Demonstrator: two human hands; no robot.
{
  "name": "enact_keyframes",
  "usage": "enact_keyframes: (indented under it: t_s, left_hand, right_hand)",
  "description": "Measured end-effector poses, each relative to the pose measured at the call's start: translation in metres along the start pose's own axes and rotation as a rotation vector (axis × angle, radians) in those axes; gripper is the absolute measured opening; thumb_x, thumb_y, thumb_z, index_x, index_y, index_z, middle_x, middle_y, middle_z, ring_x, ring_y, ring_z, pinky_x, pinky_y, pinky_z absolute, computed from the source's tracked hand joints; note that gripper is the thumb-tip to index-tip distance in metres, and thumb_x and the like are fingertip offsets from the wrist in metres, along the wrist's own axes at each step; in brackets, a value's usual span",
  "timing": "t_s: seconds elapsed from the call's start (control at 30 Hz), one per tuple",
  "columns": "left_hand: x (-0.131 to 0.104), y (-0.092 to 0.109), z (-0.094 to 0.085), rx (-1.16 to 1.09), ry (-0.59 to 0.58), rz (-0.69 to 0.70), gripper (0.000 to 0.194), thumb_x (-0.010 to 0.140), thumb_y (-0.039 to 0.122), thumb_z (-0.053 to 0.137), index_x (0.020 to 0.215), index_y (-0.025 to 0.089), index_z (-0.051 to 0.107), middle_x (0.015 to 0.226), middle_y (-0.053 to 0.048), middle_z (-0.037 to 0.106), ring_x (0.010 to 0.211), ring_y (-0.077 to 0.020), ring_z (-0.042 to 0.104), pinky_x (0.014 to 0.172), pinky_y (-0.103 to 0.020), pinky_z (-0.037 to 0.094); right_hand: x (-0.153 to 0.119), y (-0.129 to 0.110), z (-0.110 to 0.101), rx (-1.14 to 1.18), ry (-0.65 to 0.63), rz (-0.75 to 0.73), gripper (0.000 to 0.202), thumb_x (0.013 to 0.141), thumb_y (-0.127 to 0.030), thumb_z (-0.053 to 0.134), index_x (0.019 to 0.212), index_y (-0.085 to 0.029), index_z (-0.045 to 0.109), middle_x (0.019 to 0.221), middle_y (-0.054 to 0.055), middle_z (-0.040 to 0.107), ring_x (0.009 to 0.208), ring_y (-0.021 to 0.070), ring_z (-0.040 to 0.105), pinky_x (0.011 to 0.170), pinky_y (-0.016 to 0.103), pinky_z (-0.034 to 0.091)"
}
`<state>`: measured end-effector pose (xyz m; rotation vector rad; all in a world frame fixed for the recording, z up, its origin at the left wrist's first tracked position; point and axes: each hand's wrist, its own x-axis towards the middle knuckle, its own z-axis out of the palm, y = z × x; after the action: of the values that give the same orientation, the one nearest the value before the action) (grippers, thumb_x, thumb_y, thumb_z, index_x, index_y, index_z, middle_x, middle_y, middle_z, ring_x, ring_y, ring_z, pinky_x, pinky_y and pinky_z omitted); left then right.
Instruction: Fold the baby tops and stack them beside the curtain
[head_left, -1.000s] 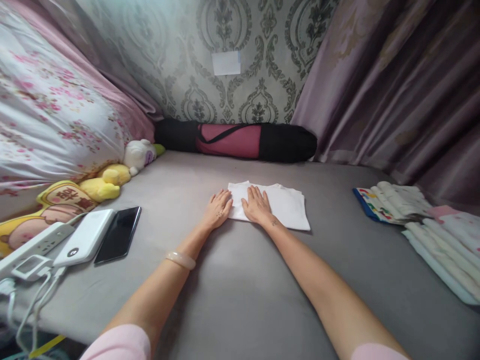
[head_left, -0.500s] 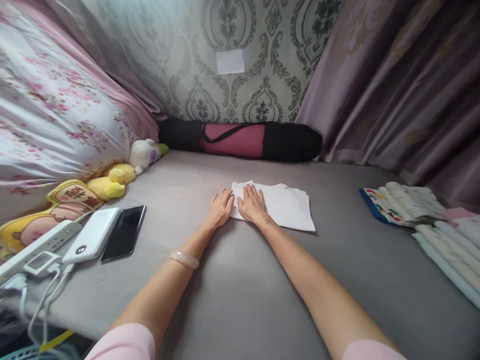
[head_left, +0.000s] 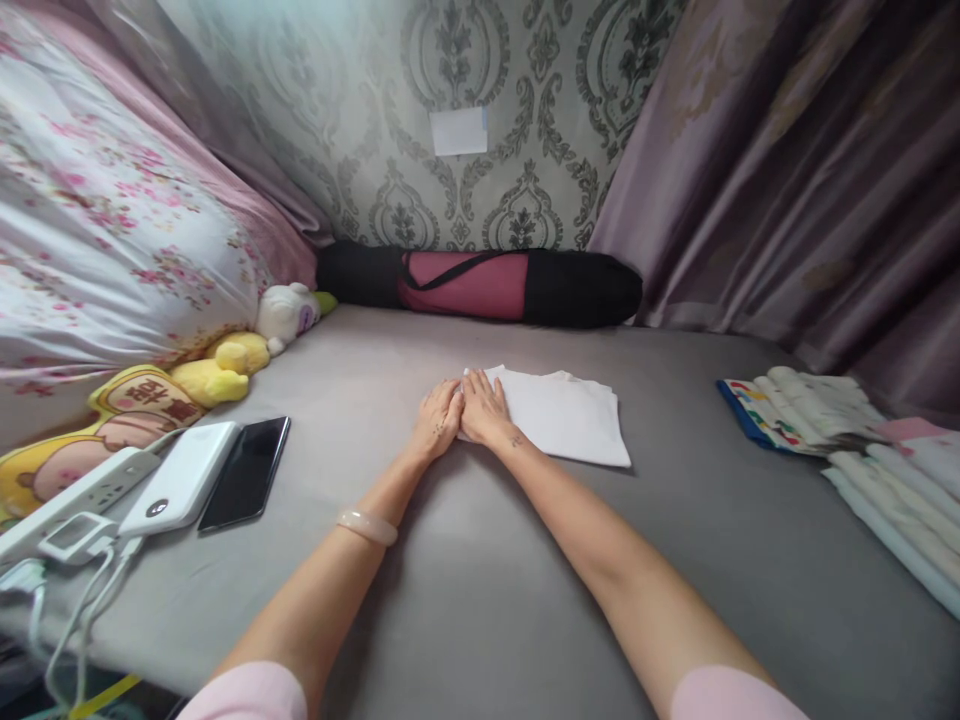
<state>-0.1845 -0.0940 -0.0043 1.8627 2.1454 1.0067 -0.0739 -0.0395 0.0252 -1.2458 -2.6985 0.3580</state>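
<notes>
A folded white cloth (head_left: 562,415) lies flat on the grey bed sheet (head_left: 465,580) in front of me. My right hand (head_left: 485,408) rests flat on its left end, fingers stretched out and pointing away from me. Right beside it, my left hand (head_left: 437,420) lies at the cloth's left edge with its fingers extended, the thumb side against my right hand. Whether the left fingertips touch the cloth I cannot tell. A pale bangle (head_left: 367,527) circles my left forearm.
Folded cloths (head_left: 821,405) and more folded fabric (head_left: 900,500) lie at the right. At left are a phone (head_left: 246,472), a white power bank (head_left: 180,478), a power strip (head_left: 97,500) with cables and plush toys (head_left: 217,370). A black and pink long bag (head_left: 465,285) lies along the wall.
My right hand has slid left over the cloth until it meets my left hand. My left hand has barely moved, and the cloth lies in the same place.
</notes>
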Motion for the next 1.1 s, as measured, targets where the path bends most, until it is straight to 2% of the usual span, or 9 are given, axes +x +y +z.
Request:
enact_keyframes:
  t_s: [0.17, 0.37, 0.47, 0.57, 0.63, 0.77, 0.9, 1.1]
  left_hand:
    - [0.000, -0.003, 0.001, -0.017, 0.013, -0.037, 0.050, 0.098, 0.036, 0.022, 0.133, 0.016, 0.050, 0.142, -0.011, 0.052, 0.138, -0.0202, 0.040, 0.114, -0.042, 0.032]
    - [0.001, -0.005, 0.001, -0.013, 0.016, 0.022, 0.051, 0.099, 0.036, 0.021, 0.132, 0.014, 0.052, 0.139, -0.012, 0.055, 0.135, -0.0194, 0.043, 0.113, -0.039, 0.034]
    - [0.000, -0.004, 0.001, 0.038, 0.001, 0.023, 0.050, 0.099, 0.036, 0.021, 0.134, 0.016, 0.050, 0.140, -0.011, 0.054, 0.135, -0.0196, 0.043, 0.113, -0.041, 0.033]
    - [-0.003, 0.001, 0.001, 0.121, -0.050, 0.072, 0.049, 0.099, 0.036, 0.023, 0.136, 0.016, 0.049, 0.143, -0.010, 0.051, 0.139, -0.0210, 0.038, 0.115, -0.042, 0.028]
    - [-0.006, 0.005, 0.001, 0.176, -0.088, 0.128, 0.049, 0.099, 0.038, 0.024, 0.138, 0.016, 0.047, 0.146, -0.010, 0.048, 0.141, -0.0218, 0.034, 0.117, -0.044, 0.024]
    - [-0.010, 0.011, -0.001, 0.257, -0.138, 0.208, 0.050, 0.099, 0.040, 0.025, 0.139, 0.019, 0.046, 0.148, -0.008, 0.046, 0.143, -0.0223, 0.030, 0.118, -0.045, 0.019]
    - [-0.011, 0.011, -0.001, 0.288, -0.170, 0.236, 0.050, 0.099, 0.041, 0.025, 0.139, 0.020, 0.048, 0.147, -0.008, 0.046, 0.143, -0.0236, 0.031, 0.117, -0.046, 0.020]
    - [-0.011, 0.012, -0.001, 0.305, -0.188, 0.235, 0.049, 0.099, 0.040, 0.026, 0.138, 0.022, 0.049, 0.147, -0.007, 0.047, 0.142, -0.0240, 0.032, 0.117, -0.047, 0.020]
  right_hand:
    - [-0.004, -0.002, 0.014, -0.035, 0.015, -0.020, 0.064, 0.095, -0.034, 0.028, 0.152, -0.005, 0.024, 0.160, 0.013, 0.018, 0.147, 0.0253, 0.012, 0.118, 0.046, 0.004]
    - [-0.003, 0.003, 0.007, 0.068, -0.003, -0.045, 0.060, 0.097, -0.033, 0.026, 0.151, -0.008, 0.028, 0.160, 0.011, 0.020, 0.147, 0.0216, 0.014, 0.118, 0.042, 0.006]
    - [-0.010, 0.017, -0.002, 0.138, 0.024, -0.043, 0.058, 0.099, -0.033, 0.019, 0.151, -0.010, 0.027, 0.159, 0.009, 0.023, 0.147, 0.0177, 0.015, 0.118, 0.038, 0.009]
    - [-0.025, 0.041, -0.009, 0.084, 0.132, 0.042, 0.058, 0.099, -0.034, 0.021, 0.151, -0.007, 0.027, 0.159, 0.012, 0.023, 0.147, 0.0204, 0.014, 0.119, 0.041, 0.004]
    - [-0.036, 0.056, -0.011, 0.025, 0.159, 0.097, 0.060, 0.099, -0.035, 0.023, 0.150, -0.004, 0.028, 0.159, 0.014, 0.022, 0.147, 0.0230, 0.013, 0.118, 0.043, 0.001]
    - [-0.048, 0.074, -0.006, -0.024, 0.095, 0.127, 0.063, 0.099, -0.041, 0.025, 0.150, -0.004, 0.028, 0.158, 0.014, 0.022, 0.147, 0.0240, 0.013, 0.118, 0.046, 0.004]
    - [-0.047, 0.073, -0.003, -0.020, 0.089, 0.135, 0.064, 0.099, -0.041, 0.025, 0.150, -0.004, 0.027, 0.159, 0.013, 0.022, 0.147, 0.0245, 0.014, 0.118, 0.046, 0.005]
    - [-0.058, 0.084, -0.023, 0.023, 0.005, 0.079, 0.063, 0.099, -0.041, 0.023, 0.151, -0.005, 0.027, 0.159, 0.012, 0.020, 0.148, 0.0221, 0.013, 0.119, 0.040, 0.009]
